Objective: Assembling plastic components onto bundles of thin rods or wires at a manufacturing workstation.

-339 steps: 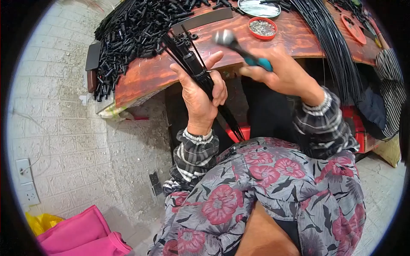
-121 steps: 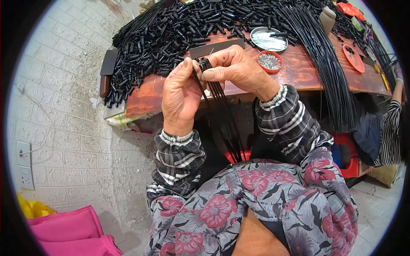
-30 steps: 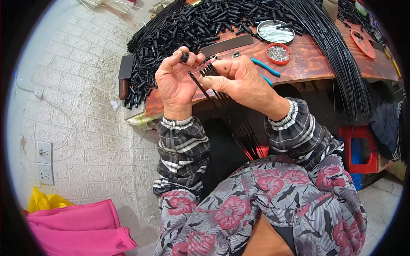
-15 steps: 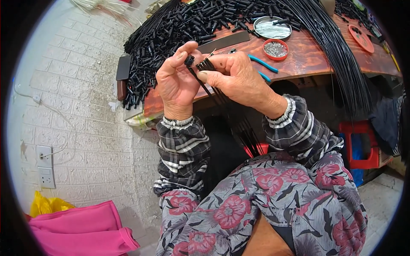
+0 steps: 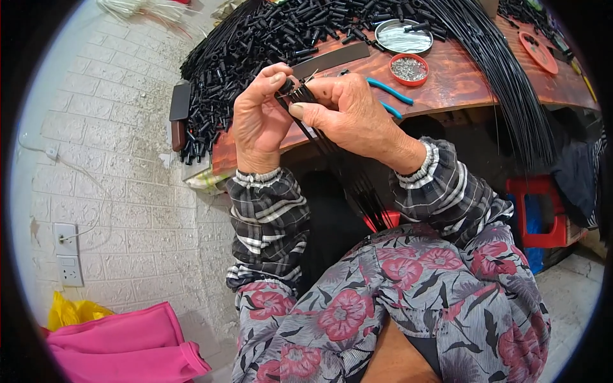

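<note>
Over the table's front edge, my right hand grips a bundle of thin black strands between thumb and fingers. Their ends fan out at the fingertips, and the lengths hang down toward my lap. Close beside those ends, my left hand pinches a small black tubular piece with thumb and fingertips. One strand runs down from this piece, separate from the rest. Fingers partly hide where the piece and the strand meet. Plaid sleeve covers reach both wrists.
A heap of black tubular pieces covers the left of the wooden table. Blue-handled pliers, a red dish of small metal bits, a round tin and a dark flat blade lie beyond my hands. Long black strands overhang the right edge.
The black piece in my left fingers has moved closer to the strand ends in my right hand. My left fingers have curled in slightly; the right hand keeps its grip.
</note>
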Demonstrator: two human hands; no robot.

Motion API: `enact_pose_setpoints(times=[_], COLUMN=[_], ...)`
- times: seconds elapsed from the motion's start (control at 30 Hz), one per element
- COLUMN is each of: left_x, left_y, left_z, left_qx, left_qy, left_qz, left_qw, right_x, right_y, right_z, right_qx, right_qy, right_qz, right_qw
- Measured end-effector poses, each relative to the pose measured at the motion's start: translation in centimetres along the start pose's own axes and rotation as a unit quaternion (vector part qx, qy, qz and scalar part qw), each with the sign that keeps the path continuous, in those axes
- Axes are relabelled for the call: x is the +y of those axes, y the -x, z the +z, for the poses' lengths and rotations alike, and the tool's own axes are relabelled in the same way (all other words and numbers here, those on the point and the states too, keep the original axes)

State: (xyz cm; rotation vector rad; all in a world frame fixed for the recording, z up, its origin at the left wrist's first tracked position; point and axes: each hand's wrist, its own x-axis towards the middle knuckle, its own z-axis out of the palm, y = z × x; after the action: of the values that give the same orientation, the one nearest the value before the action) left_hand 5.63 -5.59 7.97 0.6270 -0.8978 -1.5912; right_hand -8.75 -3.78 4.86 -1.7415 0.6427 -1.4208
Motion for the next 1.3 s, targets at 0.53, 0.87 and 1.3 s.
enact_pose_setpoints(times=[0.53, 0.87, 1.3], left_x=[-0.8, -0.5, -0.6], left_y=[1.9, 1.8, 2.5], left_z=[0.1, 1.2, 1.5], left_qx=[0.05, 0.06, 0.017], left_qy=[0.054, -0.057, -0.139], left_qz=[-0.003, 0.025, 0.03], left_qw=[0.997, 0.996, 0.99], right_x=[-0.1, 0.7, 2.0], right_y=[-0.3, -1.1, -1.1], right_z=[-0.1, -0.3, -0.5], right_qx=[0.005, 0.023, 0.031], right_qy=[0.006, 0.037, -0.027], right_qz=[0.018, 0.017, 0.012], right_qw=[1.0, 0.999, 0.999])
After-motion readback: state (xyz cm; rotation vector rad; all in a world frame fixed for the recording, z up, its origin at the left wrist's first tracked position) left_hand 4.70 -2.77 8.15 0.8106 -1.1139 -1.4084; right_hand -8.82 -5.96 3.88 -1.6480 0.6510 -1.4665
